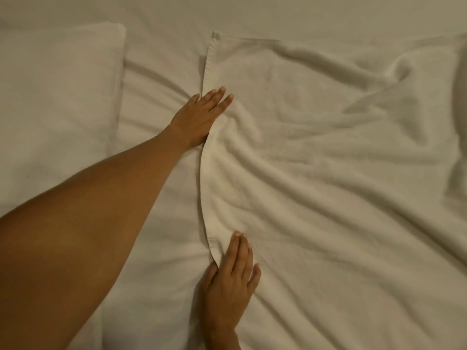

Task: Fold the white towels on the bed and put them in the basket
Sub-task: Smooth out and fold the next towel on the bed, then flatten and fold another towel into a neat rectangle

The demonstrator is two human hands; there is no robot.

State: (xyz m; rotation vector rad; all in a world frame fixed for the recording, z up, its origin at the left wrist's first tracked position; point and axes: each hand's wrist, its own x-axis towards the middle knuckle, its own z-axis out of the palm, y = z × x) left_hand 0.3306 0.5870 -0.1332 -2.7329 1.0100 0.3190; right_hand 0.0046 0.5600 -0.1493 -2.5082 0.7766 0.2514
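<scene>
A large white towel [316, 173] lies spread and wrinkled over the right half of the bed. Its stitched left hem runs in a curve from top to bottom through the middle of the view. My left hand [199, 117] rests on that hem near its upper part. Its fingers lie over the edge and its thumb is hidden beneath the cloth. My right hand [232, 281] lies flat on the towel's lower left corner, fingers together, thumb beside the hem. No basket is in view.
A thick, squared white piece [58, 92], either a folded towel or a pillow, lies at the upper left. The white bed sheet [161, 203] shows between it and the towel, creased under my left forearm. Another bunched fold sits at the right edge [457, 137].
</scene>
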